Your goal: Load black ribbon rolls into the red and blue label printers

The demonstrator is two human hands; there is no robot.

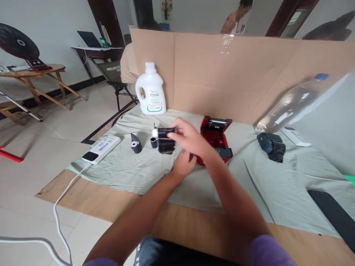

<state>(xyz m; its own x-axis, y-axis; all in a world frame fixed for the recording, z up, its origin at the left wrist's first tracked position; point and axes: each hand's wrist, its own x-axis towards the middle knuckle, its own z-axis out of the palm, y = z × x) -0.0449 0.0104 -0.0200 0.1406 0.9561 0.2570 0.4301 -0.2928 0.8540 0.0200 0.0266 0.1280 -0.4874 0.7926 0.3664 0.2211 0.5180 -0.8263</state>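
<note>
My right hand reaches across to the left, its fingers closed on the edge of a dark, glossy roll above the cloth. Just below it, my left hand is closed at the near left corner of a red device with a raised lid; whether its fingers grip the device is hard to see. Left of the held roll are a small black roll and a grey-black roll with a white core. A black tape-like roll lies on the right.
A white detergent bottle stands before the cardboard panel. On the left is a white power strip with a cable. To the right are a plastic bottle, a white flat item and a black slab. A person stands behind.
</note>
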